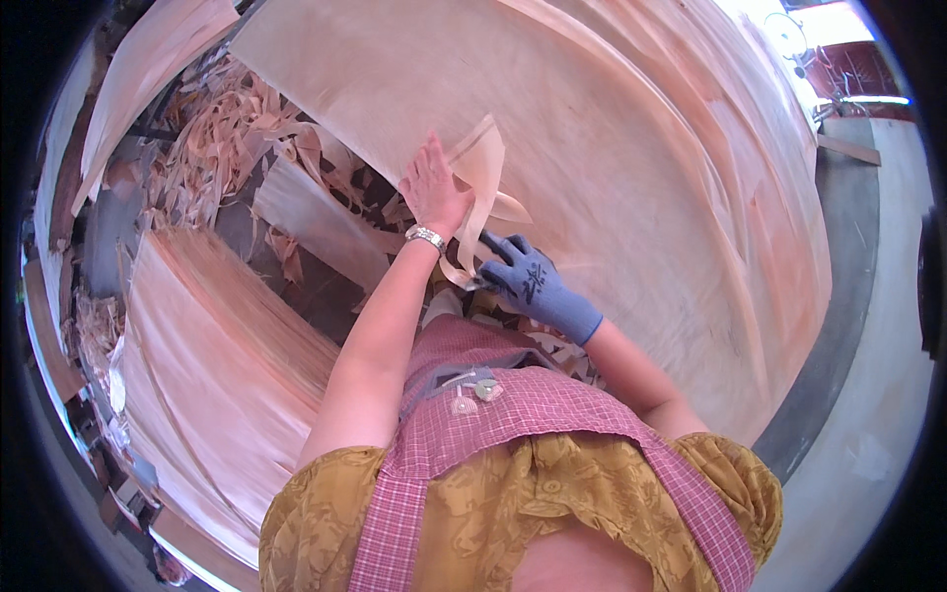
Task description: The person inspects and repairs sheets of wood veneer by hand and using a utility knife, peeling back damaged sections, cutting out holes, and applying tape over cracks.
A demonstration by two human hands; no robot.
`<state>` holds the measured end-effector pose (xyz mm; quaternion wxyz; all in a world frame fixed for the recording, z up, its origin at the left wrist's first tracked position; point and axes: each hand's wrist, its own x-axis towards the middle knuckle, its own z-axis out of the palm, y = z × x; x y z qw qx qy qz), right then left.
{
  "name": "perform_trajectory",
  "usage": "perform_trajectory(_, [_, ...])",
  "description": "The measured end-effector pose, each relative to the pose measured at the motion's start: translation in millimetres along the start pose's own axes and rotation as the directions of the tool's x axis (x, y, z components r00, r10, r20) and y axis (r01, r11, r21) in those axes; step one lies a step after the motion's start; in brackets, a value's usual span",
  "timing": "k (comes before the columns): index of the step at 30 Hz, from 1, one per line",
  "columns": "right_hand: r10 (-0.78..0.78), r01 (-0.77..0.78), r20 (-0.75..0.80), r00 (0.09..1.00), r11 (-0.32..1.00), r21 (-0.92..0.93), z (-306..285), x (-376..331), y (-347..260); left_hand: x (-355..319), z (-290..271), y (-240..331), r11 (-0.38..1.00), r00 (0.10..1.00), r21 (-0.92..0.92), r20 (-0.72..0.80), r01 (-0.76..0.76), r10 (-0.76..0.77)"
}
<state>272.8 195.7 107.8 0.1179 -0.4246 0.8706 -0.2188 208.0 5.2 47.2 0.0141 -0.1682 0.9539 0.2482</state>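
Observation:
A large stack of thin, pale wood veneer sheets (621,187) spreads out in front of me and to the right. My left hand (434,192), bare and with a metal watch on the wrist, lies with fingers stretched out near the stack's left edge. Beside its thumb, a narrow curling veneer strip (481,183) rises and bends down toward my body. My right hand (533,283), in a blue glove with dark fingertips, has its fingers closed around the lower part of this strip. Their exact grip is partly hidden.
Another thick veneer stack (197,365) stands at the left. A heap of torn veneer scraps (227,138) covers the floor at the far left. One loose veneer piece (321,217) lies between the stacks. A grey floor strip (848,257) runs along the right.

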Motion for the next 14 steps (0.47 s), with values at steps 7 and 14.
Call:
perform_trajectory(7, [0.313, -0.311, 0.064, 0.948, 0.950, -0.041, 23.2, 5.3, 34.5, 1.5, -7.9, 7.6, 1.000, 1.000, -0.004, 0.026, 0.017, -0.016])
perform_trajectory(14, [0.335, -0.340, 0.073, 0.939, 0.938, 0.071, 16.0, 6.5, 39.5, 12.0, -6.3, -23.0, 0.949, 1.000, -0.314, 0.002, -0.022, 0.024])
